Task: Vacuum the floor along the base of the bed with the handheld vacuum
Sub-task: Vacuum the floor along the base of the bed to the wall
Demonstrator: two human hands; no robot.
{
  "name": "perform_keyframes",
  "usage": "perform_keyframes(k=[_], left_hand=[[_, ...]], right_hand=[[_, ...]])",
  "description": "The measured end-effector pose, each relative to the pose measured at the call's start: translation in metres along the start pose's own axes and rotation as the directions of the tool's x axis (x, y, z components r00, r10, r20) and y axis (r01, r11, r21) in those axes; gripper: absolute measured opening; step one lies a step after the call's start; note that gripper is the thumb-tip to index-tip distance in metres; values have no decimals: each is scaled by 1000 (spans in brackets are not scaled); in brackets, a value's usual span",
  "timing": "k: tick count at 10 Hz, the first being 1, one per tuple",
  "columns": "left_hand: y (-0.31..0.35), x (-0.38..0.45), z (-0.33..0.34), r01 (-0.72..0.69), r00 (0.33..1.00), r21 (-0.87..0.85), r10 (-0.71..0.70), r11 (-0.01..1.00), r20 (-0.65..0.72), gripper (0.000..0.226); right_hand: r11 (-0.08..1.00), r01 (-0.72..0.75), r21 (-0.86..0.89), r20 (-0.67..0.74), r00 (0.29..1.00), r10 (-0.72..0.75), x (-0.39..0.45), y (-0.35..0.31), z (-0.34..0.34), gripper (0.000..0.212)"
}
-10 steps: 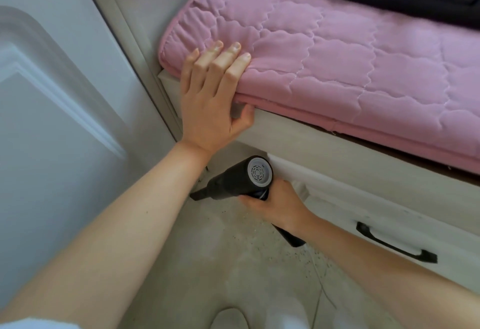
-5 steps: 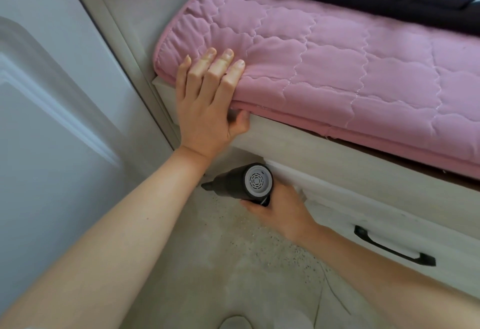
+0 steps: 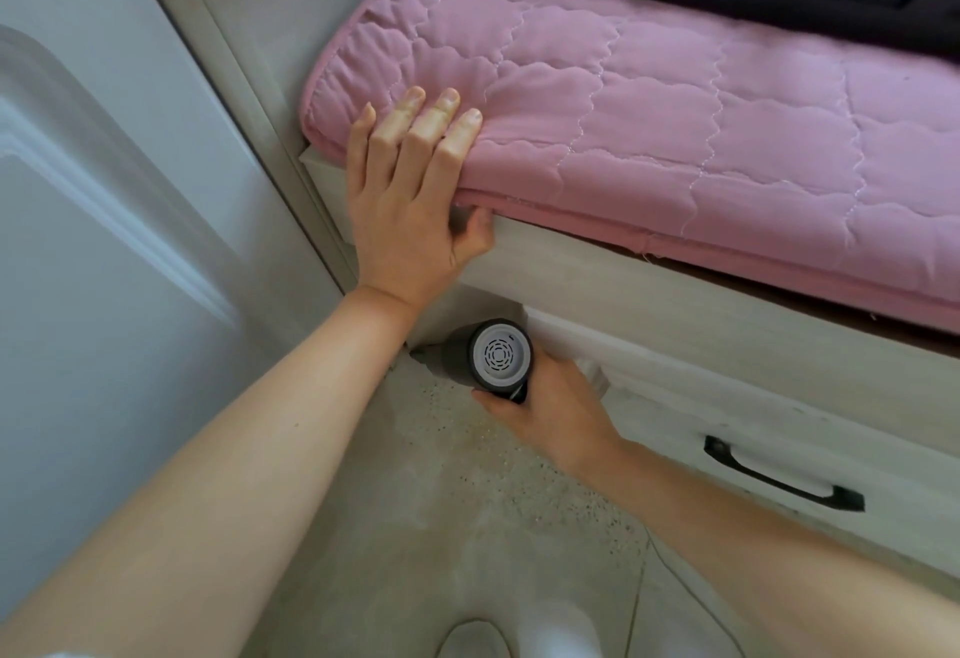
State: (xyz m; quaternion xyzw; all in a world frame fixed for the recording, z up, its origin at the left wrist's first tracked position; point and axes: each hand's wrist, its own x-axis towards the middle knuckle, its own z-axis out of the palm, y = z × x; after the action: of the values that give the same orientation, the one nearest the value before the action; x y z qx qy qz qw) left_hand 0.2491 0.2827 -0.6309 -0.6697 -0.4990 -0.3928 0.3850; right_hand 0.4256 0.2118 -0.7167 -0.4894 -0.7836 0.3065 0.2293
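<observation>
Low by the floor [image 3: 426, 512], the right hand [image 3: 550, 408] gripped the handheld vacuum [image 3: 488, 358], its nose pointed into the corner under the bed [image 3: 649, 293] frame. The left hand [image 3: 410, 210] lay flat, fingers straight, on the pink quilted mattress [image 3: 701, 137] edge, thumb under it.

Soft, even daylight, faint shadows under the bed edge, wide-angle bending at borders.
</observation>
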Motion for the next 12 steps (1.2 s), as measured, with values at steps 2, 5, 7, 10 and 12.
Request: perform_keyframes(k=[2,5,7,10,12], left_hand=[[2,1,-3,13,1000,-5,-13,1000,10,64],[1,1,-3,17,1000,-16,-17,1000,18,63],[2,0,-2,24,1000,-15,-23,1000,15,63],[3,1,-2,29,999,-1,-29,1000,18,62],[3,3,-5,34,999,-18,-33,999,33,62]], right_hand=[[998,-55,-5,-13,998,55,-6,0,-9,59],[997,-72,-36,49,996,74,-8,-1,-19,56],[997,-53,-62,43,998,56,-8,-1,-18,57],[998,-67,9,144,987,65,-11,-1,-28,51],[998,-61,10,172,983,58,-11,-5,-32,49]])
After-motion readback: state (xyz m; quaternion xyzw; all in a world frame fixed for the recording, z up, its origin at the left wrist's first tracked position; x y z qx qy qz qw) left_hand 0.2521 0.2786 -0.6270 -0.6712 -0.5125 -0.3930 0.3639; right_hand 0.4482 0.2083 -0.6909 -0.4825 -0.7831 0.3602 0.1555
